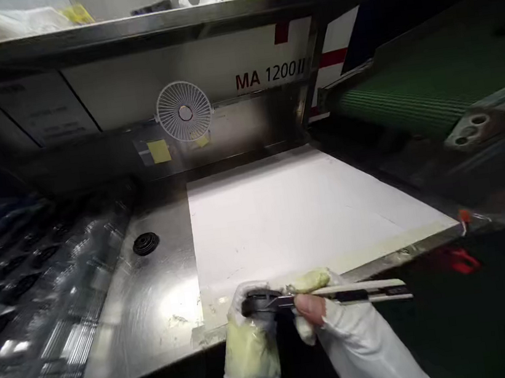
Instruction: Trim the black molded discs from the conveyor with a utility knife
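At the table's near edge, my gloved left hand (250, 344) is closed around a round black plastic part (258, 301). My right hand (331, 312), in a white glove with the thumb bare, grips a utility knife (364, 293) with a pale handle. The knife's blade end touches or lies right by the black part; I cannot tell which. Another round, ringed black part (146, 244) lies on the bare metal to the left of a white sheet (278, 210).
A metal shelf (156, 23) runs above the table, and a small white fan (184, 111) hangs below it. Trays with black parts (35, 273) under clear plastic stand at left. A green conveyor belt (407, 94) is at right. Something red (463, 260) lies below the table edge.
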The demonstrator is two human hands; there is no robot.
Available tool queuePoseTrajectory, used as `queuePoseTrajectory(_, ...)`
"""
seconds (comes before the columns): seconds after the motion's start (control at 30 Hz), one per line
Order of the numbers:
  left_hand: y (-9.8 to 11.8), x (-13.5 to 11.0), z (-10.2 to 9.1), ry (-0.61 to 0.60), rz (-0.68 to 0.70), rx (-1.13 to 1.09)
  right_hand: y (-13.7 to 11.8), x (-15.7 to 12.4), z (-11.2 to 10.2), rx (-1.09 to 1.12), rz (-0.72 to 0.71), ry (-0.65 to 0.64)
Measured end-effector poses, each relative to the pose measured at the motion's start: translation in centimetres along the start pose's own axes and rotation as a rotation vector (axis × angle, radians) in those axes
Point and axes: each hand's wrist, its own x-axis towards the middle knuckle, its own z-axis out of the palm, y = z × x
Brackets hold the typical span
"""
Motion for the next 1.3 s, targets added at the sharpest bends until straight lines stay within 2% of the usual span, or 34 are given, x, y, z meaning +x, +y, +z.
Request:
queuePoseTrajectory(0.13,0.1,0.0,0.1,-0.008,-0.043,-0.043,0.1,0.0,-0.1,-0.034,-0.017,-0.010)
queuePoseTrajectory(0.33,0.3,0.1,0.6,-0.022,-0.184,-0.406,-0.2,0.0,0.1,-0.036,-0.015,-0.057)
queuePoseTrajectory(0.43,0.3,0.2,0.7,-0.009,-0.229,-0.436,-0.2,-0.2,0.2,-0.040,-0.012,-0.068)
queuePoseTrajectory(0.53,0.2,0.2,0.8,-0.026,-0.225,-0.424,-0.1,-0.2,0.2,0.003,-0.031,-0.019)
queuePoseTrajectory(0.63,0.0,0.2,0.6,-0.023,-0.199,-0.382,0.1,-0.2,0.1,0.009,-0.022,-0.023)
queuePoseTrajectory(0.7,0.0,0.2,0.2,-0.019,-0.162,-0.286,0.0,-0.2,-0.1,-0.043,0.012,-0.121)
queuePoseTrajectory(0.77,0.2,0.3,-0.5,-0.056,-0.042,-0.026,-0.4,-0.2,-0.5,-0.081,0.047,-0.224)
queuePoseTrajectory(0.83,0.5,0.3,-1.0,-0.115,0.108,0.269,-0.9,0.1,-1.0,-0.097,0.039,-0.247)
queuePoseTrajectory(0.87,0.6,0.3,-1.1,-0.141,0.141,0.347,-1.1,0.3,-1.2,-0.113,0.023,-0.239)
queuePoseTrajectory(0.9,0.7,0.3,-1.2,-0.160,0.132,0.342,-1.4,0.6,-1.4,-0.138,0.011,-0.239)
queuePoseTrajectory(1.0,0.6,0.5,-0.6,-0.215,-0.013,0.073,-2.1,1.8,-1.6,-0.202,0.046,-0.310)
queuePoseTrajectory(1.07,0.2,0.6,-0.1,-0.247,-0.049,-0.061,-2.3,2.4,-1.4,-0.231,0.086,-0.369)
queuePoseTrajectory(1.3,-0.1,0.6,0.2,-0.221,-0.118,-0.186,-2.3,2.5,-2.3,-0.342,0.084,-0.418)
